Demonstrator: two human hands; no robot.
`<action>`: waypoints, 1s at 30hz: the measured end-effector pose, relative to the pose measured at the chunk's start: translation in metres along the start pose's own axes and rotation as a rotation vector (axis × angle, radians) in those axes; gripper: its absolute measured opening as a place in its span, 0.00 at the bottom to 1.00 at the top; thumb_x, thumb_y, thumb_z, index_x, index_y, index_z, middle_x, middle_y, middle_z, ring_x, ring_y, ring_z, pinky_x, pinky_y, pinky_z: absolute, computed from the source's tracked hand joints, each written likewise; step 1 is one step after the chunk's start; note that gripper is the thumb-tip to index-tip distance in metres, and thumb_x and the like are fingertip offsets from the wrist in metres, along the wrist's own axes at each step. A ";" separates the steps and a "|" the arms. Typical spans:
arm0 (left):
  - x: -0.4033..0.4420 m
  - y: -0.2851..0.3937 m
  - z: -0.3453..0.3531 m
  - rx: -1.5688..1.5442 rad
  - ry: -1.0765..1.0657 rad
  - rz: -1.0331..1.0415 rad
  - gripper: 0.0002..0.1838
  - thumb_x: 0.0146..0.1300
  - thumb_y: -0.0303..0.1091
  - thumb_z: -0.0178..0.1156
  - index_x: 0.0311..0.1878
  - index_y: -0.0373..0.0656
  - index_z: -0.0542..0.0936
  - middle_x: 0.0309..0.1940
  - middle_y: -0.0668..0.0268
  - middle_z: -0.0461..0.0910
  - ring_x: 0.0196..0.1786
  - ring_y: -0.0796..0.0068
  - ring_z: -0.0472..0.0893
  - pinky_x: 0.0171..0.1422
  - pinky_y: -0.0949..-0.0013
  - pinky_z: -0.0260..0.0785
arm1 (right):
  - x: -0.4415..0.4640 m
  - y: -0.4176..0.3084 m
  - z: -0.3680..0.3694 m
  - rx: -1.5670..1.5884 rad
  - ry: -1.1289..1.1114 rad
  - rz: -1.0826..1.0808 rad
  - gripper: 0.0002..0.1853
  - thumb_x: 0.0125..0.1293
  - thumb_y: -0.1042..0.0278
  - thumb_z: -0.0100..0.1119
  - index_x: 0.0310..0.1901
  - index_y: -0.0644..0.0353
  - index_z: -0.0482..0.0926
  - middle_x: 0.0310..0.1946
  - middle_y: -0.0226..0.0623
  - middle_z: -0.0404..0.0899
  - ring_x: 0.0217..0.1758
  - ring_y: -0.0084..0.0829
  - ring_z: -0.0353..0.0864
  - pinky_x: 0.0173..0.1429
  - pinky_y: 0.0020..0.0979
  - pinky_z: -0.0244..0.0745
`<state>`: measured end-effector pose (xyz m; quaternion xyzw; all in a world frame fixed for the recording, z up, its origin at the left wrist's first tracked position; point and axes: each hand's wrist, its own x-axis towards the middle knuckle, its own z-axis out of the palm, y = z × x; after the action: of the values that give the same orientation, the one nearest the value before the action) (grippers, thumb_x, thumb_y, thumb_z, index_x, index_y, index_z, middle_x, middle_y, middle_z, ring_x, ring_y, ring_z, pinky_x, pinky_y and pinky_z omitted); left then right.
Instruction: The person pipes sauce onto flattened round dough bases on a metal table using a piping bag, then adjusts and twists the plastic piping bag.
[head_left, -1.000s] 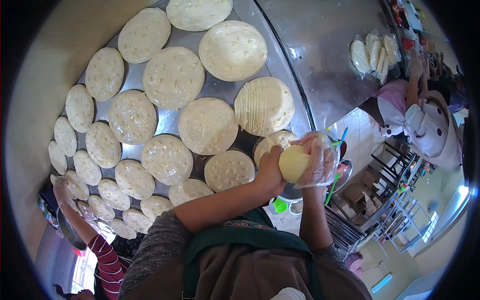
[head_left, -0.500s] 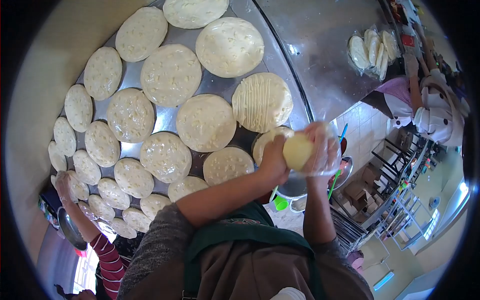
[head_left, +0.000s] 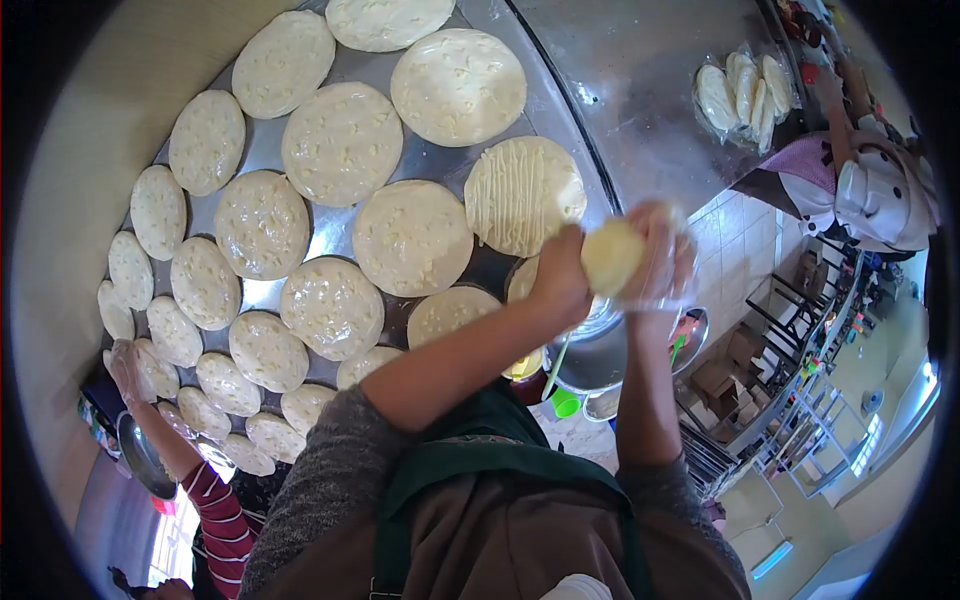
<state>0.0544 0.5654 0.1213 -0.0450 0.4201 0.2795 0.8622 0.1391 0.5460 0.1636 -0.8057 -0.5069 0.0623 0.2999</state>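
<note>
My left hand (head_left: 562, 272), bare, is closed against the left side of a rounded pale yellow mass (head_left: 612, 257). Around its right side wraps my right hand (head_left: 658, 258), in a clear plastic glove and blurred by motion. Whether the mass is inside a bag cannot be made out. Both hands are above the table's right edge, just right of a round flat dough (head_left: 525, 196) striped with thin cream lines. Below them a partly hidden dough (head_left: 521, 282) shows beside my left wrist.
Many pale dough rounds (head_left: 412, 238) cover the metal table (head_left: 330, 232). A metal bowl (head_left: 595, 360) and a green cup (head_left: 565, 403) are below my hands. Bagged flat pieces (head_left: 744, 98) lie upper right. A co-worker's gloved hand (head_left: 128, 372) is at far left; another person (head_left: 880, 195) stands right.
Both my hands have moved up and right with the yellow mass, uncovering more of the metal bowl and a yellow-topped container. The person at the right has shifted their arms.
</note>
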 end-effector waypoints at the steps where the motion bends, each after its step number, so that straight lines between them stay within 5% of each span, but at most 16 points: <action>1: 0.013 0.012 0.013 0.075 -0.026 0.090 0.11 0.63 0.38 0.41 0.32 0.41 0.68 0.29 0.60 0.72 0.32 0.68 0.77 0.34 0.64 0.72 | 0.018 -0.003 0.003 -0.037 0.023 -0.024 0.03 0.52 0.73 0.54 0.29 0.59 0.72 0.26 0.37 0.72 0.27 0.31 0.72 0.31 0.30 0.67; 2: 0.025 0.023 0.024 0.028 -0.031 0.051 0.11 0.63 0.38 0.41 0.32 0.41 0.67 0.29 0.60 0.71 0.32 0.68 0.77 0.34 0.64 0.72 | 0.037 -0.007 0.006 -0.074 0.047 -0.046 0.02 0.53 0.72 0.53 0.29 0.59 0.72 0.25 0.38 0.71 0.26 0.31 0.71 0.31 0.30 0.67; 4: 0.040 0.037 0.037 -0.068 -0.033 -0.029 0.11 0.63 0.38 0.41 0.32 0.41 0.67 0.28 0.61 0.71 0.33 0.68 0.77 0.33 0.64 0.72 | 0.060 -0.019 0.014 0.549 0.096 0.146 0.03 0.54 0.71 0.54 0.28 0.59 0.72 0.24 0.37 0.70 0.26 0.30 0.70 0.31 0.29 0.67; 7: 0.016 0.002 0.009 0.027 -0.080 0.043 0.11 0.62 0.38 0.41 0.32 0.41 0.67 0.28 0.61 0.70 0.33 0.70 0.77 0.33 0.65 0.72 | 0.021 -0.010 -0.008 -0.433 -0.016 -0.136 0.05 0.51 0.69 0.57 0.27 0.58 0.72 0.24 0.36 0.71 0.26 0.32 0.71 0.30 0.30 0.67; 9: -0.007 -0.021 -0.013 -0.158 -0.015 -0.159 0.12 0.63 0.37 0.42 0.41 0.40 0.71 0.38 0.63 0.75 0.39 0.71 0.78 0.43 0.64 0.72 | -0.008 -0.009 -0.014 0.318 -0.017 0.185 0.08 0.45 0.69 0.60 0.28 0.56 0.72 0.26 0.36 0.72 0.26 0.35 0.72 0.28 0.32 0.67; 11: -0.013 -0.021 -0.017 -0.139 -0.061 -0.178 0.12 0.63 0.37 0.42 0.41 0.41 0.71 0.38 0.63 0.75 0.39 0.71 0.78 0.43 0.66 0.72 | -0.011 -0.011 -0.015 0.309 -0.007 0.157 0.09 0.43 0.69 0.61 0.28 0.55 0.73 0.26 0.36 0.73 0.26 0.36 0.72 0.27 0.32 0.67; 13: 0.006 -0.018 -0.011 -0.168 -0.126 -0.132 0.12 0.63 0.37 0.42 0.41 0.41 0.72 0.37 0.63 0.76 0.39 0.72 0.78 0.43 0.66 0.72 | 0.005 -0.016 -0.016 -0.466 0.023 -0.216 0.07 0.45 0.69 0.60 0.28 0.55 0.72 0.27 0.35 0.73 0.26 0.34 0.73 0.27 0.31 0.67; 14: 0.025 -0.014 -0.005 -0.046 -0.124 0.007 0.12 0.63 0.38 0.43 0.41 0.42 0.72 0.35 0.63 0.76 0.39 0.71 0.78 0.43 0.66 0.72 | 0.024 -0.018 -0.008 -0.341 0.091 -0.277 0.06 0.47 0.70 0.58 0.28 0.54 0.72 0.27 0.34 0.73 0.26 0.34 0.72 0.28 0.32 0.67; 17: 0.050 0.023 0.032 -0.075 -0.007 -0.078 0.11 0.62 0.37 0.41 0.32 0.41 0.69 0.28 0.60 0.72 0.35 0.69 0.77 0.35 0.64 0.71 | 0.058 -0.014 0.002 -0.125 0.076 -0.181 0.05 0.48 0.72 0.56 0.29 0.55 0.72 0.27 0.33 0.73 0.26 0.33 0.73 0.29 0.31 0.67; 20: 0.035 0.001 0.019 -0.161 -0.035 -0.073 0.11 0.62 0.37 0.41 0.32 0.40 0.69 0.29 0.61 0.72 0.35 0.69 0.76 0.36 0.64 0.71 | 0.033 -0.011 -0.007 -0.370 0.035 -0.209 0.06 0.49 0.72 0.55 0.30 0.56 0.71 0.27 0.34 0.74 0.26 0.34 0.73 0.29 0.31 0.67; 23: -0.001 -0.028 -0.013 -0.203 0.013 -0.205 0.14 0.63 0.38 0.40 0.42 0.41 0.71 0.36 0.62 0.76 0.36 0.68 0.79 0.42 0.65 0.73 | -0.006 -0.004 -0.013 -0.099 0.034 -0.146 0.07 0.51 0.73 0.56 0.34 0.55 0.72 0.30 0.34 0.76 0.30 0.32 0.74 0.31 0.30 0.70; 30: 0.032 0.008 0.027 -0.141 -0.027 -0.121 0.11 0.62 0.37 0.41 0.33 0.40 0.69 0.28 0.60 0.72 0.33 0.70 0.76 0.36 0.65 0.70 | 0.038 -0.007 -0.012 -0.327 -0.003 -0.204 0.08 0.49 0.73 0.57 0.32 0.58 0.71 0.30 0.34 0.76 0.29 0.32 0.74 0.31 0.29 0.69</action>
<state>0.0849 0.5943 0.1159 -0.1273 0.3840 0.2563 0.8779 0.1561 0.5756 0.1848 -0.7882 -0.5897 -0.0503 0.1687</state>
